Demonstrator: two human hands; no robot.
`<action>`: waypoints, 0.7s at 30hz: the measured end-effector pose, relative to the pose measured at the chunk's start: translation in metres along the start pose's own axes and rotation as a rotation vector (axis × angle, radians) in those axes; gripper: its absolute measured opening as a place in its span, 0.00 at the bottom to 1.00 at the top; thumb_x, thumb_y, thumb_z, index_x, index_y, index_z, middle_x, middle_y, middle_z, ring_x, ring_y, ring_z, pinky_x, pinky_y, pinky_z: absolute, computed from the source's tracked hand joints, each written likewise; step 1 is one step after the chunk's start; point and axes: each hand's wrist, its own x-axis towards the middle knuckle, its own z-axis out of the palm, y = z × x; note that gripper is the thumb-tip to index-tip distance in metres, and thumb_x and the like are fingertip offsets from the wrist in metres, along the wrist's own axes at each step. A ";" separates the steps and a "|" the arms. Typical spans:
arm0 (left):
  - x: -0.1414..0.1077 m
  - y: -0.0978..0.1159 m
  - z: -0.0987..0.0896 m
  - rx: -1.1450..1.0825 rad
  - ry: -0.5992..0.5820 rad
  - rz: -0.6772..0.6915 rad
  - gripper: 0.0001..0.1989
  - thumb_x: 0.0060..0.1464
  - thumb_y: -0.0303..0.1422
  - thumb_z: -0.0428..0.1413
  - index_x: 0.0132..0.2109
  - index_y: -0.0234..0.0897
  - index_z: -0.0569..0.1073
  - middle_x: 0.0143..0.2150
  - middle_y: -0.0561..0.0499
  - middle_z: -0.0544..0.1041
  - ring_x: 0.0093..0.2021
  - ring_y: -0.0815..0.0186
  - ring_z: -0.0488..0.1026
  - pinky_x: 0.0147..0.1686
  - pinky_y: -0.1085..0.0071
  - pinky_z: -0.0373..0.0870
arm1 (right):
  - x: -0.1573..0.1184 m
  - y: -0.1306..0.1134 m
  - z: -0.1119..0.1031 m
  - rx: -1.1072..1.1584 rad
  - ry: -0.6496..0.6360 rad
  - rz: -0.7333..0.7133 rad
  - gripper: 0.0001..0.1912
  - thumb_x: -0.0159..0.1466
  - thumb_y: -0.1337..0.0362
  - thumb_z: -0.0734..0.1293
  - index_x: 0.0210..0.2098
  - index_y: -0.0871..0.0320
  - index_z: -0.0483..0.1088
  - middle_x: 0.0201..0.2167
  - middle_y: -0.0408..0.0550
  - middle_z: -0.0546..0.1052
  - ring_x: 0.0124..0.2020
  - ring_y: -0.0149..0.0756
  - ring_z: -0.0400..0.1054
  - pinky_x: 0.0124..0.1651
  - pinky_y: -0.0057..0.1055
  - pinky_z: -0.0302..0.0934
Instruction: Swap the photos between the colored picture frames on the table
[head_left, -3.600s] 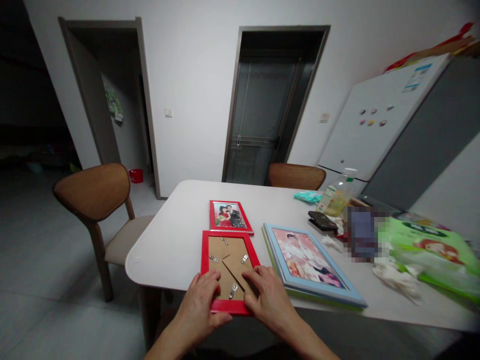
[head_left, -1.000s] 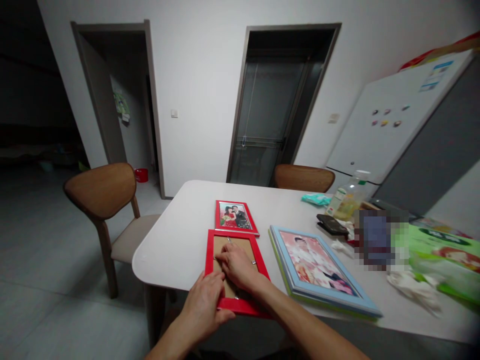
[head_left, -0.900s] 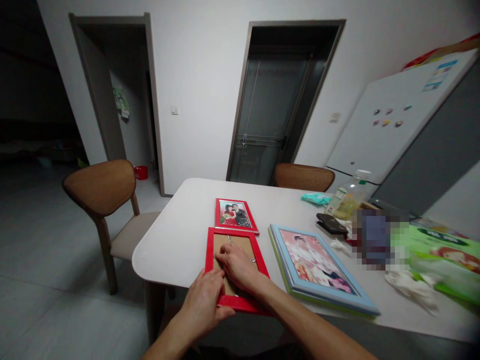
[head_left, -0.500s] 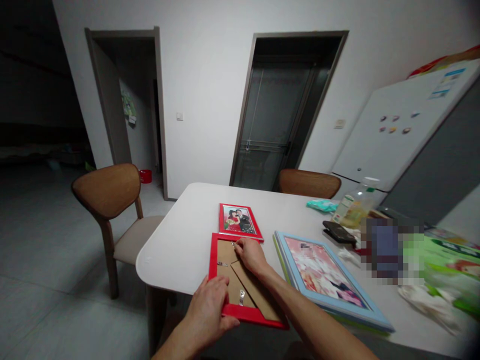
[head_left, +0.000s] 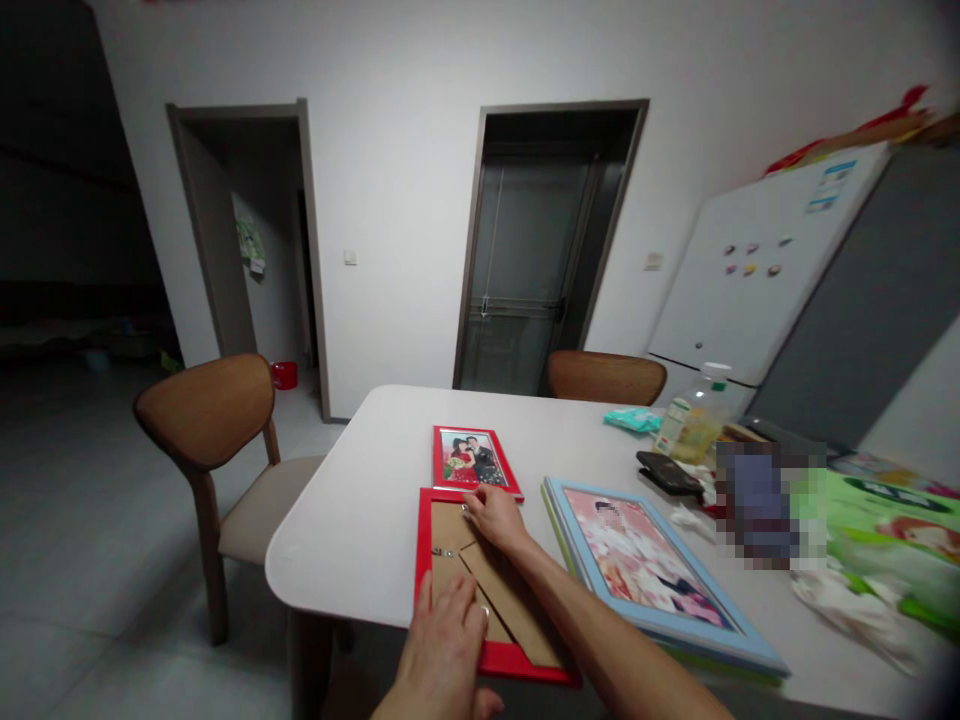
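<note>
A red picture frame [head_left: 425, 535] lies face down at the table's near edge, its brown backing board [head_left: 447, 525] and slanted stand leg showing. My right hand [head_left: 496, 518] pinches a small metal clip at the top of the backing. My left hand [head_left: 448, 635] rests over the lower left of the frame, fingers stretched out on the board by another metal clip [head_left: 485, 618]. Its thumb is apart, near the bottom edge. Just beyond, a second red picture frame [head_left: 478, 462] lies face up with a photo of a couple.
Right of my hands lies a stack of larger frames with a light blue frame [head_left: 660, 560] on top. Farther right on the white table [head_left: 345, 520] are a black phone-like object [head_left: 669, 473], a bottle [head_left: 694, 415], a teal packet [head_left: 632, 420] and green packaging [head_left: 885, 510]. Chairs stand left [head_left: 210, 410] and behind [head_left: 606, 377].
My left hand has moved from the frame's lower left edge onto the backing, near the lower clip. My right hand stays at the top clip. The camera view has tilted up slightly.
</note>
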 end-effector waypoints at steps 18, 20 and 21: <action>0.034 0.068 -0.051 -1.380 0.625 -0.021 0.19 0.46 0.36 0.55 0.44 0.37 0.59 0.42 0.45 0.72 0.43 0.59 0.70 0.43 0.63 0.65 | -0.107 0.000 -0.053 1.572 0.002 0.339 0.30 0.49 0.58 0.66 0.51 0.55 0.56 0.34 0.47 0.75 0.31 0.36 0.70 0.32 0.31 0.62; 0.044 0.072 -0.050 -1.459 0.631 -0.003 0.27 0.43 0.34 0.57 0.49 0.39 0.55 0.45 0.45 0.70 0.45 0.60 0.68 0.44 0.64 0.64 | -0.101 0.020 -0.079 1.496 0.108 0.316 0.30 0.49 0.61 0.65 0.51 0.56 0.57 0.33 0.47 0.75 0.32 0.37 0.70 0.33 0.32 0.63; 0.050 0.073 -0.048 -1.485 0.596 -0.004 0.30 0.42 0.33 0.58 0.51 0.39 0.53 0.47 0.45 0.69 0.46 0.60 0.68 0.45 0.64 0.64 | -0.095 0.035 -0.095 1.422 0.132 0.353 0.29 0.49 0.61 0.64 0.51 0.57 0.57 0.32 0.47 0.76 0.31 0.38 0.70 0.32 0.32 0.63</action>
